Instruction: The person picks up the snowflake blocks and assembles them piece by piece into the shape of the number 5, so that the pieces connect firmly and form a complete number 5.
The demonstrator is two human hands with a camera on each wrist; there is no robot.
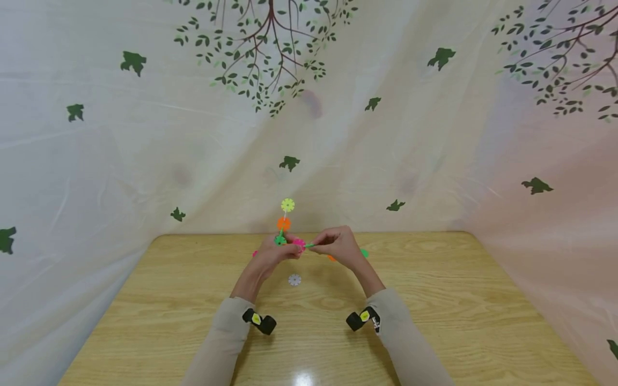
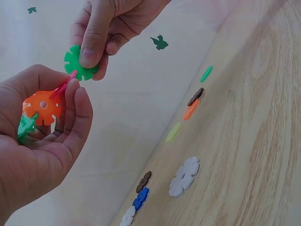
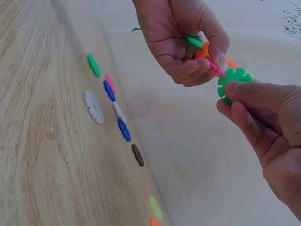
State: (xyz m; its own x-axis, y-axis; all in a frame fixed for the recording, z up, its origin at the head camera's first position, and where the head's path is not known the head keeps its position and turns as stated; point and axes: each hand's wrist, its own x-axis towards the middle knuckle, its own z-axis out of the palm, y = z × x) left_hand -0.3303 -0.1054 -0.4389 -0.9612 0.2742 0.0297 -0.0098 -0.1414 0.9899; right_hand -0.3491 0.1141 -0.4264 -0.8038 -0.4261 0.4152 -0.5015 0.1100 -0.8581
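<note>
My left hand (image 1: 266, 258) pinches a pink snowflake disc (image 1: 299, 244) edge-on between thumb and fingers. That disc belongs to a joined chain of notched plastic discs: a green disc (image 1: 280, 240) by the palm, an orange disc (image 1: 284, 223) above, and a yellow disc (image 1: 287, 205) at the top, with a pale disc edge-on between the upper two. Thumb and fingers of my right hand (image 1: 341, 247) pinch another green disc (image 3: 239, 76), whose notched rim meets the pink disc's edge. In the left wrist view, curled fingers partly hide the orange disc (image 2: 43, 107).
A white disc (image 1: 294, 280) lies on the wooden table (image 1: 434, 311) on the near side of both hands. Several loose discs lie along the far edge, among them a blue disc (image 3: 123, 130), a brown disc (image 3: 138, 155) and a green disc (image 2: 206, 74). Behind hangs a leaf-patterned curtain (image 1: 338, 161).
</note>
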